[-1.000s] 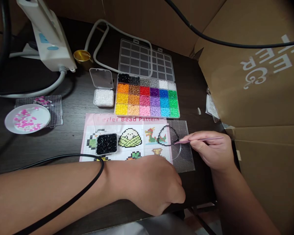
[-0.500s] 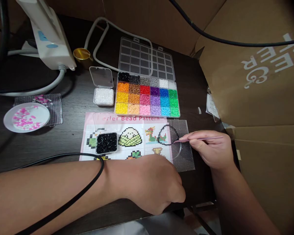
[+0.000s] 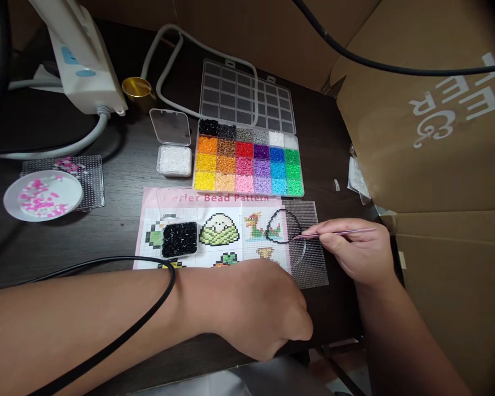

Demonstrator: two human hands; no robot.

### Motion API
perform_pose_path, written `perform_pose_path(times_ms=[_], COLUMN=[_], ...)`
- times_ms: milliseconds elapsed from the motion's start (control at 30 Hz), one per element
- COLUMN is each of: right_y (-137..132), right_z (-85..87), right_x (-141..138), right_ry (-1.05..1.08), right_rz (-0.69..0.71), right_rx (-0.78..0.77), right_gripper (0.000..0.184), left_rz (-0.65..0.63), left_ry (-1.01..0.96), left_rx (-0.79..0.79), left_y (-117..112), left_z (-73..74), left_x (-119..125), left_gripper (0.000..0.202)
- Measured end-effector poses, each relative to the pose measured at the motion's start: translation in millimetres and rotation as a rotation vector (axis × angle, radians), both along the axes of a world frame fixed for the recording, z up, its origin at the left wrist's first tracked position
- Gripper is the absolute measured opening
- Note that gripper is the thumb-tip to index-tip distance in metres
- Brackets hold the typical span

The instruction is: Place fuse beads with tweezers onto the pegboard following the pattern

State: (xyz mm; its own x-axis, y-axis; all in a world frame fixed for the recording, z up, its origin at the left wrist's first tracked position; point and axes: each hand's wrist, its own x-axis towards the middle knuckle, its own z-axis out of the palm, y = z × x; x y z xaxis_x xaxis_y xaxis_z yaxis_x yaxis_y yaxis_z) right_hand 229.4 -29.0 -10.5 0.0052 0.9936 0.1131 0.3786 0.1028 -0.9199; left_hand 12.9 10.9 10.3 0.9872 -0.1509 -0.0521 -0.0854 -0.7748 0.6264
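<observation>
Pinched in my right hand [image 3: 357, 250] are pink tweezers [image 3: 346, 233]; their tips meet the lower right of an outline of black beads [image 3: 268, 223]. That rounded-triangle outline stands on a clear pegboard [image 3: 313, 264], which partly overlaps a printed bead pattern sheet [image 3: 139, 242]. My left hand [image 3: 268, 308] rests curled at the desk's front edge, below the sheet and pegboard. Its fingers are folded under, so whatever they may hold is hidden. A small clear box of black beads [image 3: 179, 240] sits open on the sheet, left of the printed rice-dumpling picture [image 3: 219, 230].
Behind the sheet lies an open bead organizer [image 3: 247, 159] with many colours. Left of it are a box of white beads [image 3: 174, 160], a gold cup [image 3: 138, 91] and a white dish [image 3: 43, 195] of pink and white beads. A black cable [image 3: 119, 341] crosses my left forearm; cardboard [image 3: 445, 176] walls the right.
The view has shifted very slightly. Both hands and the tweezer tips stay in nearly the same place over the pegboard.
</observation>
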Motion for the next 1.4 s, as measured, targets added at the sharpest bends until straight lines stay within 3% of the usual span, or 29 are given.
perform_pose_path(times_ms=[400,567,1167,1400], right_y=[0,0,-1,0], right_z=[-1.4,-1.3,-3.2,-1.6], right_x=[2,2,3,1], right_ry=[0.040,0.021,0.021,0.024], right_rz=[0.030,0.070,0.051,0.024], right_rx=[0.011,0.010,0.016,0.018], right_gripper=[0.018,0.022,0.020,0.018], left_rz=[0.007,0.057,0.033,0.068], left_ry=[-0.024,-0.126,-0.066,-0.143], left_rx=[0.042,0.019,0.022,0.007], left_y=[-2,-4,-4,-5], left_z=[-4.5,-9.4,-7.7,-11.7], left_x=[-1,-4,-1,-5], left_gripper=[0.018,0.018,0.013,0.016])
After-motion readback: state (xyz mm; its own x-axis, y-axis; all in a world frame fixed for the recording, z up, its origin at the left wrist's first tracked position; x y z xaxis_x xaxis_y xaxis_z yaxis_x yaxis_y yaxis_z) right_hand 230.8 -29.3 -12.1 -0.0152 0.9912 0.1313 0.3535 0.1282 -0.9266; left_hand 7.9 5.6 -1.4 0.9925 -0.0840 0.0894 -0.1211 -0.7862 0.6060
